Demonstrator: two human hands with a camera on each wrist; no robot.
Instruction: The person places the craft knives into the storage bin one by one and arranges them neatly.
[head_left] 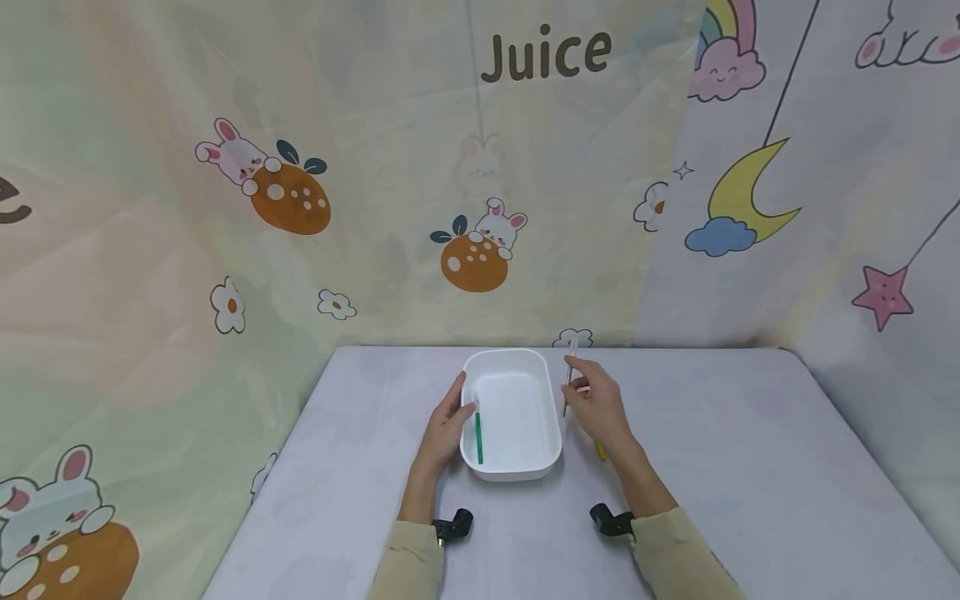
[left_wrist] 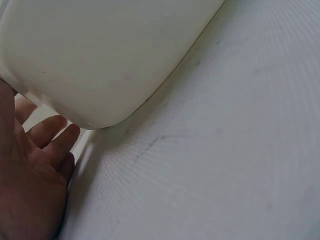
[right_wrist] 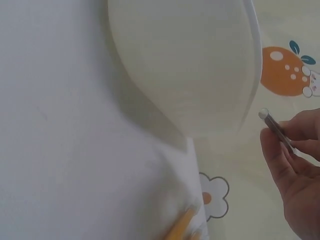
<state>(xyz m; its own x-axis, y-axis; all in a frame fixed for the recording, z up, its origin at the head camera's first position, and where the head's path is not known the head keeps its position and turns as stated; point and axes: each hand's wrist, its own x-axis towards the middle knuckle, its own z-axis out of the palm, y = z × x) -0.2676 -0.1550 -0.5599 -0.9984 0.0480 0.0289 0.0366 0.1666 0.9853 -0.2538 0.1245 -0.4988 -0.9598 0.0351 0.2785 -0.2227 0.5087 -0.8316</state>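
A white rectangular tray (head_left: 517,417) stands on the table. My left hand (head_left: 444,429) grips its left rim, thumb over the edge and fingers outside against the wall. The curled fingers of that hand (left_wrist: 42,145) also show beside the tray in the left wrist view. Inside, along the left wall, lies a thin green stick (head_left: 478,437) with a pale upper end near my thumb. Just right of the tray, my right hand (head_left: 600,404) pinches a thin grey stick (right_wrist: 276,127) with a clear end, holding it above the table. What kind of sticks these are, I cannot tell.
Yellow sticks (right_wrist: 180,227) lie on the table below my right hand, partly out of frame in the right wrist view. The white-covered table (head_left: 750,467) ends at the back against a printed cloth (head_left: 390,167).
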